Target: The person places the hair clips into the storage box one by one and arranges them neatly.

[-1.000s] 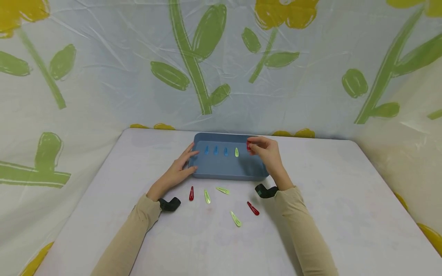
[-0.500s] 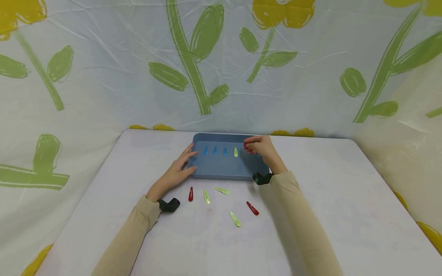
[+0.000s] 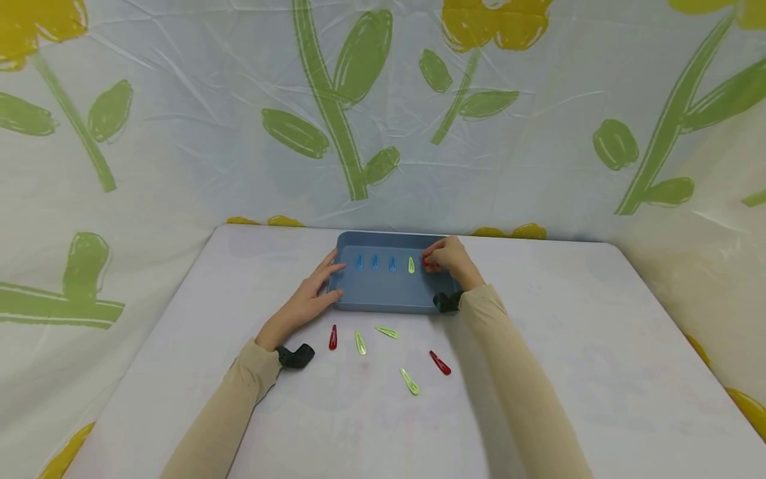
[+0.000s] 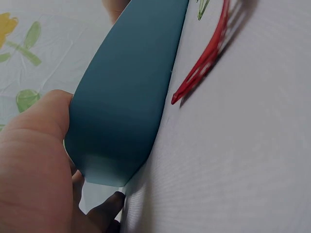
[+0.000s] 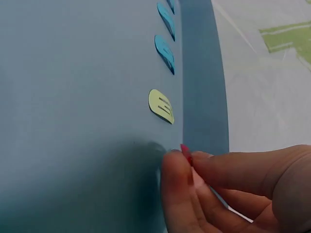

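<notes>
Over the right part of the blue tray (image 3: 383, 308), my right hand (image 3: 451, 258) pinches a red hair clip (image 5: 186, 152) between thumb and fingertips. Most of that clip is hidden by the fingers. Left of it in the tray lies a light green hair clip (image 3: 411, 265), and further left a row of blue hair clips (image 3: 375, 262). My left hand (image 3: 305, 299) rests on the tray's left end with its fingers spread; in the left wrist view the thumb (image 4: 41, 121) lies against the tray's rim.
On the white table in front of the tray lie two red hair clips (image 3: 332, 337) (image 3: 439, 362) and several light green ones (image 3: 360, 342). A curtain with printed flowers (image 3: 383, 120) hangs behind the table.
My right hand has moved slightly left and down towards the tray floor with the red hair clip. The left hand stays at the tray's left end.
</notes>
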A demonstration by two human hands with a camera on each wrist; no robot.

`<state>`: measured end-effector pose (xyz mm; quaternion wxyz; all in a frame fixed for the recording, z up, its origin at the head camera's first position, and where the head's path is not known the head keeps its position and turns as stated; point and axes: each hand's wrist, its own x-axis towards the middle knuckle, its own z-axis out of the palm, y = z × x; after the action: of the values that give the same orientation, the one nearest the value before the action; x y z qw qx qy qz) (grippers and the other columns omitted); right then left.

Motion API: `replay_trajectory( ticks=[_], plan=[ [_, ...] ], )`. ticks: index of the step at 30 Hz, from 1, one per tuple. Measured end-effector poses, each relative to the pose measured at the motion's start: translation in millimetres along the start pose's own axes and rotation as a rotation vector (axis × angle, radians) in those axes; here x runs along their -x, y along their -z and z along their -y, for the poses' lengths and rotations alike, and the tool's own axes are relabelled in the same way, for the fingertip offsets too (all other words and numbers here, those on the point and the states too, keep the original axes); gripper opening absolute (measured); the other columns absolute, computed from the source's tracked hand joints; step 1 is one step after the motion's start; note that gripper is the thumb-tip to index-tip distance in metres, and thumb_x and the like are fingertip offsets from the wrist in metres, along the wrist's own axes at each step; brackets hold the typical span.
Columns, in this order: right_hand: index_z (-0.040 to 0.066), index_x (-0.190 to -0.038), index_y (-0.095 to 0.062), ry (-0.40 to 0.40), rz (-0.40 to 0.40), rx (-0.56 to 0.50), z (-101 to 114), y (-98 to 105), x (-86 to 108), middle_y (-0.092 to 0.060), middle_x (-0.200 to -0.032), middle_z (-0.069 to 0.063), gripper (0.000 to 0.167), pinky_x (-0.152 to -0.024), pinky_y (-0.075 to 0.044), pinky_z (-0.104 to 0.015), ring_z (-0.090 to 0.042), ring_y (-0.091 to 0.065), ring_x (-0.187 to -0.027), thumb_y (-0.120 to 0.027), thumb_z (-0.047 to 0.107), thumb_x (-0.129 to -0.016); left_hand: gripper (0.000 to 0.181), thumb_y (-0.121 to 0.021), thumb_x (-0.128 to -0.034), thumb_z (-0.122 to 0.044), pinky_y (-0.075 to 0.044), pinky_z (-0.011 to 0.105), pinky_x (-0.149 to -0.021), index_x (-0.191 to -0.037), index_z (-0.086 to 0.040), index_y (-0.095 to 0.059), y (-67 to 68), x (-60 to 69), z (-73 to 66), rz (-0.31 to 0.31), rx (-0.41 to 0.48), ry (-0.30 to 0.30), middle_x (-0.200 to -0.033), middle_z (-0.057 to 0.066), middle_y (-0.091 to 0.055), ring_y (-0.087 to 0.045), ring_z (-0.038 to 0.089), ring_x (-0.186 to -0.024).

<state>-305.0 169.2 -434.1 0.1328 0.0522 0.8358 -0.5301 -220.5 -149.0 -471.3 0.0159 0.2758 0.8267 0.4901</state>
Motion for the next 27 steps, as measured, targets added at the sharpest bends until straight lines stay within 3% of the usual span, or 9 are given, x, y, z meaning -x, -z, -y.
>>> replay_trajectory(
  ticks=[8,19,27],
  plan=[
    [-0.016,-0.11,-0.065,-0.03,0.014,0.037,-3.8,1.4,-3.5,-0.069,-0.092,-0.019,0.022,-0.069,-0.06,-0.032,-0.017,-0.066,-0.066,-0.061,-0.009,-0.09,0.054,-0.059,-0.097,-0.003,-0.02,0.058,-0.116,-0.146,0.008,-0.039,0.0,0.0,2.2,-0.004,0.001,0.004,-0.163,0.022,-0.01,-0.01,0.037,-0.15],
    [-0.017,-0.111,-0.065,-0.03,0.032,0.052,-3.2,2.2,-0.1,-0.069,-0.095,-0.022,0.025,-0.074,-0.06,-0.035,-0.02,-0.067,-0.07,-0.06,-0.012,-0.087,0.055,-0.058,-0.0974,-0.003,-0.019,0.056,-0.117,-0.147,0.007,-0.038,0.1,0.9,1.6,-0.003,0.008,0.003,-0.165,0.017,-0.009,-0.009,0.035,-0.15],
    [-0.016,-0.11,-0.065,-0.027,0.015,0.083,-2.9,2.1,3.0,-0.067,-0.082,-0.012,0.026,-0.071,-0.06,-0.034,-0.016,-0.065,-0.068,-0.061,-0.011,-0.085,0.055,-0.058,-0.0978,-0.004,-0.019,0.056,-0.117,-0.147,0.007,-0.038,-0.7,0.8,2.3,-0.002,0.018,0.005,-0.165,0.017,-0.009,-0.009,0.035,-0.151]
  ],
)
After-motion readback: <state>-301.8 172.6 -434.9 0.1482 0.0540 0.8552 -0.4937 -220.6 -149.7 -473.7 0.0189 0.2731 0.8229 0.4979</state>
